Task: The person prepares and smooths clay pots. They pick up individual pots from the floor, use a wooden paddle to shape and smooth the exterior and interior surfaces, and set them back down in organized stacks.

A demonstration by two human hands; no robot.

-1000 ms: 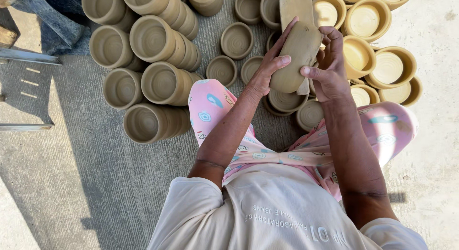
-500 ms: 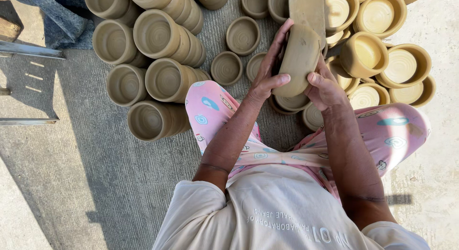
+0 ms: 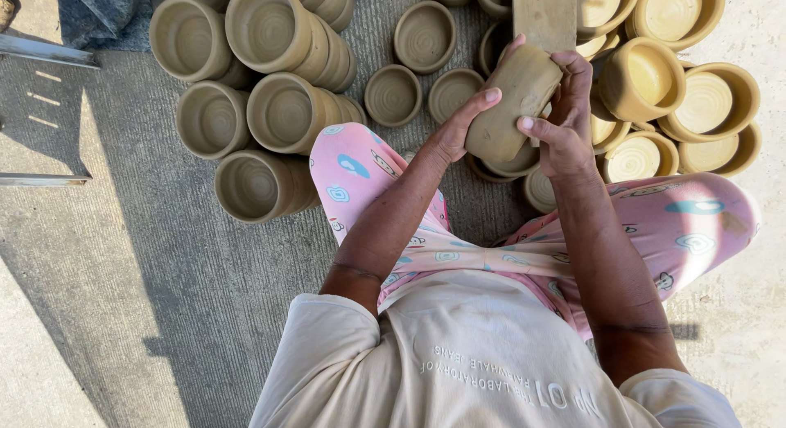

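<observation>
Over concrete floor (image 3: 123,256), both hands' grip apparently clasps clay pot (image 3: 514,96) between

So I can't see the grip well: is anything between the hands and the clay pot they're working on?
Nothing visible: the left hand and right hand both press directly on the clay pot.

**Pots ringed around a seated person on the concrete floor**

The clay pot (image 3: 514,101) sits between the left hand (image 3: 458,129) and the right hand (image 3: 565,121), above the knees; stacked pots lying on their sides (image 3: 274,109) fill the floor (image 3: 123,281) to the left; small bowls (image 3: 409,68) lie ahead, between the stacks and the hands; upright bowls (image 3: 696,101) crowd the right; a flat board (image 3: 544,15) lies just behind the held pot.
</observation>
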